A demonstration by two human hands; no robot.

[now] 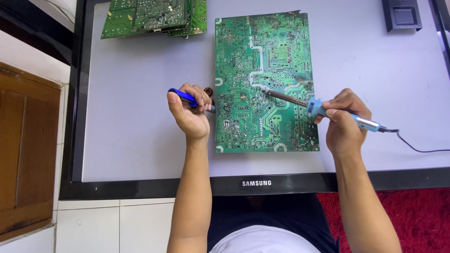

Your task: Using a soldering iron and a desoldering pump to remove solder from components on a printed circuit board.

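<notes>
Grey panel, green circuit board, soldering iron

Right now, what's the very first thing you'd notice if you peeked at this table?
The big green circuit board lying flat in the middle of the grey surface catches the eye first. The right hand holds a blue-handled soldering iron with its tip on the board, while the left hand holds a blue tool at the board's left edge. More green boards sit stacked at the top left.

Circuit board glossy green; soldering iron blue plastic, metal shaft.
</notes>
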